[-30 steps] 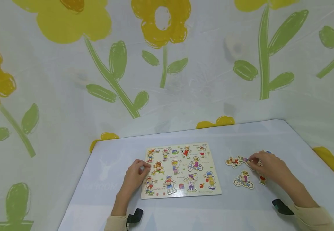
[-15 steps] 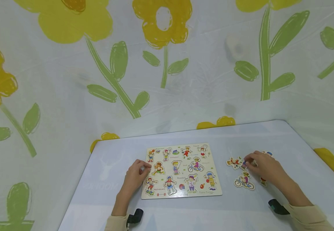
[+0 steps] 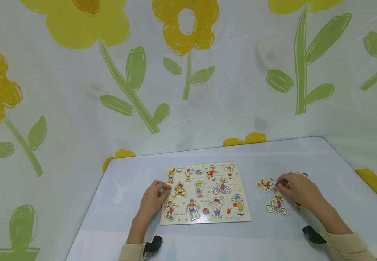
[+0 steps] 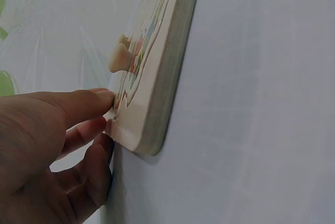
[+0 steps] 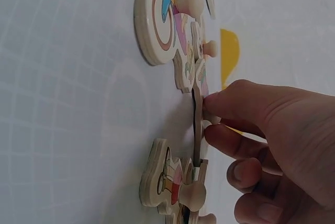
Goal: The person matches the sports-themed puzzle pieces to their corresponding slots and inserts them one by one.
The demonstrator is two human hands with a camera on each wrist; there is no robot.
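Flowered cloth [image 3: 224,103] backs a pale surface [image 3: 208,241]; at lower centre of the frame, the left hand [image 3: 152,197] holds the puzzle board [image 3: 189,189] by its edge; at lower right, the right hand [image 3: 297,188] pinches a puzzle piece [image 5: 198,132] by its knob [image 5: 211,118], presumably light, stiff wood, best gripped there

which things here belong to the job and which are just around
Part of the job:
puzzle board, with the left hand at its edge
knobbed piece, pinched by the right hand
bicycle piece and soccer piece, loose beside the board

Just around:
table
flower-print cloth
black wrist devices
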